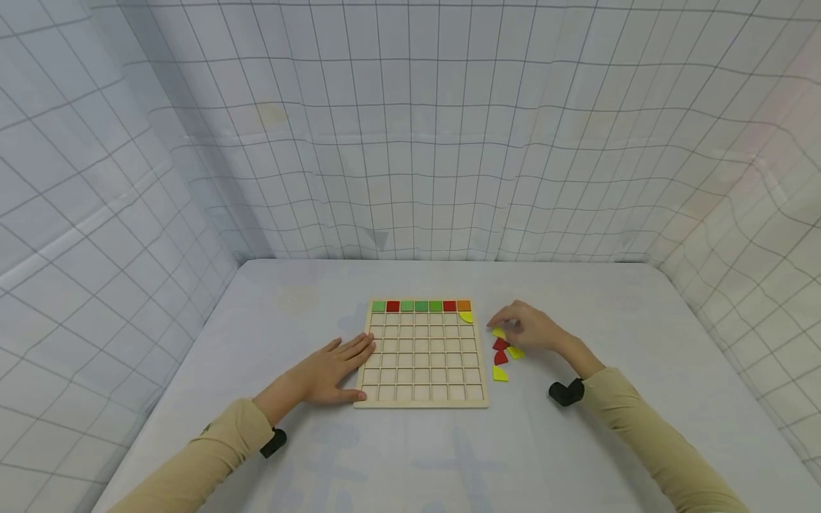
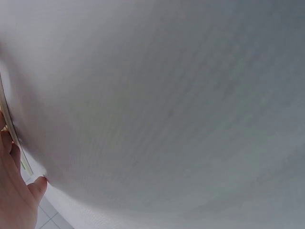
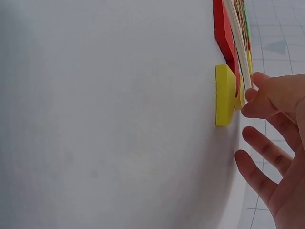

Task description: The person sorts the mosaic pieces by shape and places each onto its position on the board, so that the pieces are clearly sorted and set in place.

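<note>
A wooden grid board [image 1: 421, 403] lies flat on the table. My left hand [image 1: 336, 369] is spread at its left side, with fingers and thumb resting on the left edge; in the left wrist view the hand [image 2: 16, 186] shows only partly. A yellow quarter-round piece [image 1: 467, 317] sits in the right column, in the row under the coloured squares. Right of the board, my right hand [image 1: 529, 326] hovers with loosely bent fingers over a yellow piece [image 1: 499, 333]. No piece shows between the thumb and fingers of that hand [image 3: 281, 143] in the right wrist view.
Coloured squares [image 1: 421, 306] in greens, red and orange fill the board's top row. Beside its right edge lie red pieces [image 1: 501, 358] and more yellow pieces, one yellow piece [image 1: 500, 374] nearest the front. Grid-patterned white cloth [image 1: 410, 178] surrounds the table [image 1: 410, 456].
</note>
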Available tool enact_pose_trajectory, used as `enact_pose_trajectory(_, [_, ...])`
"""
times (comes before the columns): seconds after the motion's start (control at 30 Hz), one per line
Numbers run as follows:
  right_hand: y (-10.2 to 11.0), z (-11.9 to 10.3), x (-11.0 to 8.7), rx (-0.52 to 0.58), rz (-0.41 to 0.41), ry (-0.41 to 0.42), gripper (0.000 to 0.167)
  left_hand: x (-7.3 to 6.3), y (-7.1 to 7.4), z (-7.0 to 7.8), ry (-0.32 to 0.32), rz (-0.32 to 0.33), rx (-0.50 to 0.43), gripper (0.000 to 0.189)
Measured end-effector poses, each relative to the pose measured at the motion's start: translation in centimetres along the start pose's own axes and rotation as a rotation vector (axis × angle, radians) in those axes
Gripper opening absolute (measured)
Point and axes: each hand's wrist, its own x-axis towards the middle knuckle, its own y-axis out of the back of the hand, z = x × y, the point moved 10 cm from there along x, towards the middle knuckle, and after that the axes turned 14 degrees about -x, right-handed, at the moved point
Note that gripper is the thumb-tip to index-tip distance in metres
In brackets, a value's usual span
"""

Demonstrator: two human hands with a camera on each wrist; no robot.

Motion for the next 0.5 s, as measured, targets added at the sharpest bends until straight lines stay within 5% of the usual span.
enact_pose_trajectory(0.5, [-0.33, 0.94, -0.3, -0.097, -0.057, -0.042, 0.027, -0.11, 0.13, 0.14, -0.004, 0.011, -0.001, 0.089])
